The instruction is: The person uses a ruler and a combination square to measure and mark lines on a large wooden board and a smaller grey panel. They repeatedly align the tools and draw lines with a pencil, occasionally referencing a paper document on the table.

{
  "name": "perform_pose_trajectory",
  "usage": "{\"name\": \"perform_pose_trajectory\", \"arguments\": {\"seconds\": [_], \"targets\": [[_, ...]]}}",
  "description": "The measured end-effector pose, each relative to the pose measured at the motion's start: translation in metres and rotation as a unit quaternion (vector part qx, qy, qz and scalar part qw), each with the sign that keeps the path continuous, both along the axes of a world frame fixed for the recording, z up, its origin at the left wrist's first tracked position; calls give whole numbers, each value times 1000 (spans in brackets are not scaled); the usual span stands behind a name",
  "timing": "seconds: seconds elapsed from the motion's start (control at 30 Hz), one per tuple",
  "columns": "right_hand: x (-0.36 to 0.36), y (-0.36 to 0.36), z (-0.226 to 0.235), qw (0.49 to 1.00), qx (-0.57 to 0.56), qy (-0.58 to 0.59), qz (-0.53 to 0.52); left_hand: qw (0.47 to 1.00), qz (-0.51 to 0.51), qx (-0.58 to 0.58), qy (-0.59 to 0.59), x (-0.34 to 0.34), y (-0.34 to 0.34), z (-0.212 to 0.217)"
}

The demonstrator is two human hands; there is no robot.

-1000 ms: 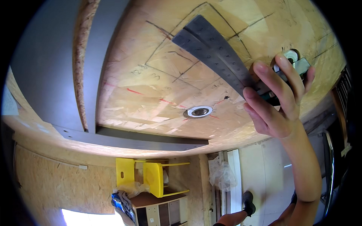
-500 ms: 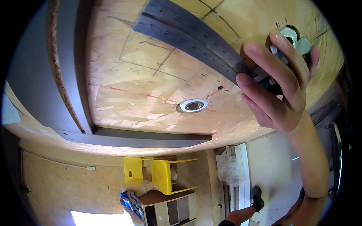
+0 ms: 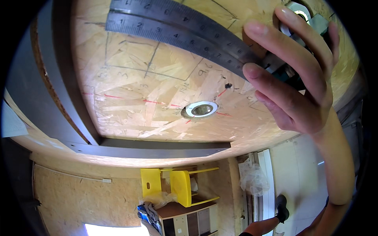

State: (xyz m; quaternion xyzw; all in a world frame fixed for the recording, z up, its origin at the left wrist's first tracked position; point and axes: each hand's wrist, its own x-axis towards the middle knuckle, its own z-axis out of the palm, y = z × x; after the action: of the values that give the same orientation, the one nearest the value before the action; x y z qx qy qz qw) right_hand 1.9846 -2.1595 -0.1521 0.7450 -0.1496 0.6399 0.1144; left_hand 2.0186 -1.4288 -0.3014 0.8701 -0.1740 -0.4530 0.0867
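My right hand (image 3: pixel 299 78) reaches in from the lower right, its back toward me, with its fingers curled over a combination square. The long grooved steel blade (image 3: pixel 173 33) of the square points to the upper left across a wood-strand board (image 3: pixel 134 84). Between my fingers its dark green and metal head (image 3: pixel 285 74) shows in part; the rest is covered by the hand. Pencil lines and red marks run over the board below the blade. A white-rimmed round fitting with a threaded bore (image 3: pixel 202 109) sits in the board, left of and below my fingertips. My left hand is out of view.
Grey frame bars (image 3: pixel 165 149) edge the board at the left and bottom. A second round white fitting (image 3: pixel 299 11) lies beyond my fingers. Lower down are a yellow chair (image 3: pixel 181 188), a small cabinet (image 3: pixel 191 222), plastic wrap (image 3: pixel 254 179) and a dark shoe (image 3: pixel 281 208).
The square's blade now appears further up and left, and larger. Frame bars and background have also shifted in the picture. My right hand keeps its hold on the square.
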Motion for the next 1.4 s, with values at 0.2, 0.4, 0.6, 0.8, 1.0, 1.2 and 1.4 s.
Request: {"name": "perform_pose_trajectory", "arguments": {"seconds": [0.2, 0.4, 0.6, 0.8, 1.0, 1.2, 1.4], "targets": [[-9, 2, 3, 999, 6, 33, -4, 998, -2, -43, -49, 4, -11, -10], [-7, 2, 2, 999, 3, 38, -13, 993, -35, -75, -88, 6, 12, -25], [-10, -1, -2, 999, -3, 40, -6, 996, -11, -60, -63, 0, -20, -9], [11, -5, -4, 998, -47, -39, -3, 996, 28, -82, -32, -12, -32, -3], [8, -3, -2, 997, -18, -76, -20, 997, 22, -67, 16, -18, -86, 14], [4, 5, -6, 999, 40, -32, -8, 941, -78, -310, -110, 10, -305, 20], [6, 16, -5, 996, 84, 7, 15, 824, 30, -522, -217, 30, -536, 112]]}}
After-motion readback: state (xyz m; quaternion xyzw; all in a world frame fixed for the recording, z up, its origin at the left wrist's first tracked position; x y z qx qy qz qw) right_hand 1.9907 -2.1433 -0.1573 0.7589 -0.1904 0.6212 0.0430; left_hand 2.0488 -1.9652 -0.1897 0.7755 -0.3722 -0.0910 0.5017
